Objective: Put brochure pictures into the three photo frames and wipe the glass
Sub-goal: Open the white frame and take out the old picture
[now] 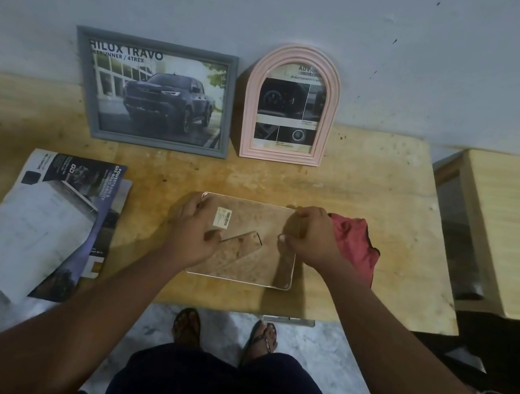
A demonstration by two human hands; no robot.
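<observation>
A third photo frame [250,265] lies face down near the table's front edge, brown backing board up, with a barcode sticker and a folding stand. My left hand [192,232] rests on its left side, fingers on the backing by the stand. My right hand [309,236] presses on the right edge, fingertips pinched at the backing. A grey frame [155,93] with a truck picture leans on the wall. A pink arched frame [289,105] with a brochure picture stands beside it. A red cloth [355,243] lies right of my right hand.
Brochure pages and loose white sheets [47,223] lie on the left of the wooden table [373,188]. A second table [519,223] stands to the right across a gap. My feet in sandals are under the front edge.
</observation>
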